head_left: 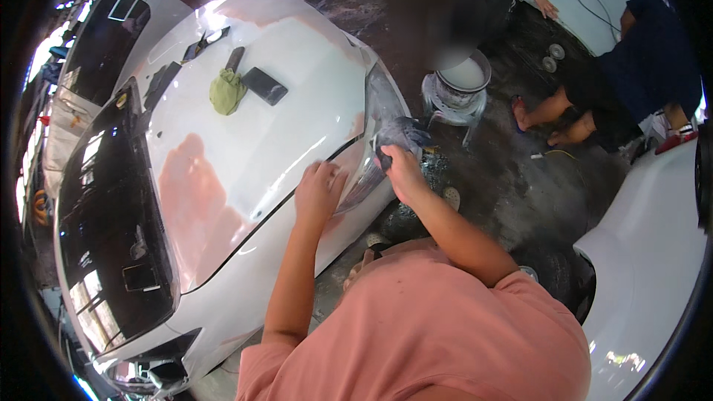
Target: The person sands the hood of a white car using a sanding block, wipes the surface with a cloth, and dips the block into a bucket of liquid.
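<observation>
My right hand (405,174) is closed at the front corner of a white car, its fingers around a small dark piece. This seems to be part of the bunched dark grey cloth (401,132) lying over the headlight (379,96), though the join is partly hidden. My left hand (318,187) rests with bent fingers on the fender edge beside the hood seam, with nothing visible in it. The white hood (297,134) carries dull pinkish patches (194,186). On it lie a crumpled green cloth (227,93), a dark oblong block (235,59) and a flat black rectangular thing (265,86).
Beyond the front corner, a bucket of whitish liquid (464,74) stands on a stool (454,110). Two people are near a white panel (572,0) at the upper right. Another white car body (646,260) curves along the right. The dark floor (512,193) looks wet.
</observation>
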Available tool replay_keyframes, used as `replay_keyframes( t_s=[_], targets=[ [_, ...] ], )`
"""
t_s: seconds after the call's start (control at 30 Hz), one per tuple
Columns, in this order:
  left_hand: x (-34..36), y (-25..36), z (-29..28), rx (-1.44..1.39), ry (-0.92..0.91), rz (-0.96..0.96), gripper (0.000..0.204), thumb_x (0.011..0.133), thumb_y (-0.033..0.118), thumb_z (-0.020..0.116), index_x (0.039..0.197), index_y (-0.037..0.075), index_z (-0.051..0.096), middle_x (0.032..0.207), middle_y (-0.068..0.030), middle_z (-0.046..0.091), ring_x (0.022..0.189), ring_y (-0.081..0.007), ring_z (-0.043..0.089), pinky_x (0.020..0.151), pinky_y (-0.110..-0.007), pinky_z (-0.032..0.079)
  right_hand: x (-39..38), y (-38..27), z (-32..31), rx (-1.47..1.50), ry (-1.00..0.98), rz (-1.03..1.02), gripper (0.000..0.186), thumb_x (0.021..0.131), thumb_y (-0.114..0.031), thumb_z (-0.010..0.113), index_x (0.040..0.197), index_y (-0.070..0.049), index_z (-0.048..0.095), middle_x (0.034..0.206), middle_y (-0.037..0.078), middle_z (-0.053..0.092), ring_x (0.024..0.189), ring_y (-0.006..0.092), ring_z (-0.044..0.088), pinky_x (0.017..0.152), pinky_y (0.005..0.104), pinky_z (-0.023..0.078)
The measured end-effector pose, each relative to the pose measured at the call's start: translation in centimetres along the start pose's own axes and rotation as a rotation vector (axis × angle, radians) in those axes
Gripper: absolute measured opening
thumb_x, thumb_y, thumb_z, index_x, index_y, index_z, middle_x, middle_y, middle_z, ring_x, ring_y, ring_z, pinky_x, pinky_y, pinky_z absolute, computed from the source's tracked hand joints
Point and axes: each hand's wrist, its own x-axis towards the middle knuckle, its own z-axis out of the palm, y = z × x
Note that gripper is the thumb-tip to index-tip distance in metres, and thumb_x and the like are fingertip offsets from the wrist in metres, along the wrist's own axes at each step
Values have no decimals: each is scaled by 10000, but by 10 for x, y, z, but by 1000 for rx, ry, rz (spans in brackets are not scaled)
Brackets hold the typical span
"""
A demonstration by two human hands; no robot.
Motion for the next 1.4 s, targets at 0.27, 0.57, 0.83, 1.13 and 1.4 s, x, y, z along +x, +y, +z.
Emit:
replay_keyframes(
  t_s=[0.27, 0.57, 0.83, 1.13, 1.4],
  targets=[
    [-146, -90, -93, -303, 228, -22, 89, 879, 16, 742, 938, 12, 674, 773, -102, 608, 644, -217, 560, 575, -323, 443, 24, 58, 64, -48, 235, -128, 283, 960, -250, 585, 1077, -3, 657, 974, 53, 640, 874, 193, 603, 815, 319, 488],
    [-167, -146, -105, -173, 198, 172, 107, 889, 23, 726, 971, 20, 658, 728, -100, 601, 584, -222, 546, 525, -338, 418, 51, 117, 156, -594, 549, -770, 821, 1070, -479, 421, 1475, 205, 217, 1533, 398, 325, 1405, 485, 390, 1174, 477, 325],
    [-171, -154, -99, -184, 133, 160, 135, 918, 63, 711, 1033, 14, 663, 740, -88, 584, 601, -197, 562, 549, -321, 442, 70, 95, 132, -667, 623, -593, 772, 1066, -485, 441, 1346, 234, 416, 1331, 451, 509, 1312, 548, 475, 1129, 492, 366],
    [-165, -153, -95, -157, 190, 233, 158, 898, 43, 722, 1042, 22, 662, 716, -79, 581, 584, -192, 554, 524, -307, 421, 47, 95, 140, -768, 508, -461, 807, 1074, -490, 406, 1312, 281, 385, 1352, 507, 423, 1319, 585, 415, 1152, 535, 307],
    [-163, -150, -96, -183, 173, 197, 172, 887, 37, 728, 1046, 20, 665, 695, -71, 575, 570, -195, 536, 518, -316, 409, 70, 110, 128, -787, 541, -527, 791, 1069, -500, 419, 1294, 258, 406, 1373, 500, 398, 1329, 561, 406, 1124, 550, 305]
  ],
)
